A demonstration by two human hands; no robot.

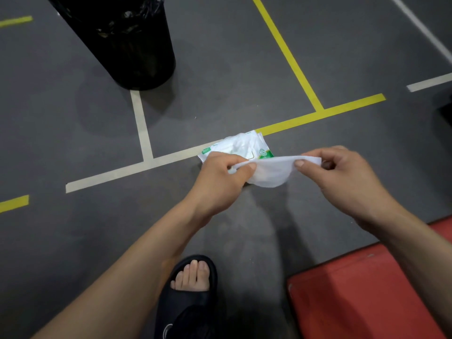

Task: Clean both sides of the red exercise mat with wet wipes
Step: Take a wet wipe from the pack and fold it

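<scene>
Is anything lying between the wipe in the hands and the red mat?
Nothing visible: the white wet wipe, pinched between left hand and right hand, has only bare grey floor before the red exercise mat.

floor [73, 133] | bin [127, 45] | wipes pack [239, 145] | red mat [354, 297] | sandalled foot [188, 297]

Both bare forearms reach forward and down. The left hand [221, 178] and right hand [342, 177] each pinch (thumb against forefinger) one end of a wipe [271, 172].
</scene>
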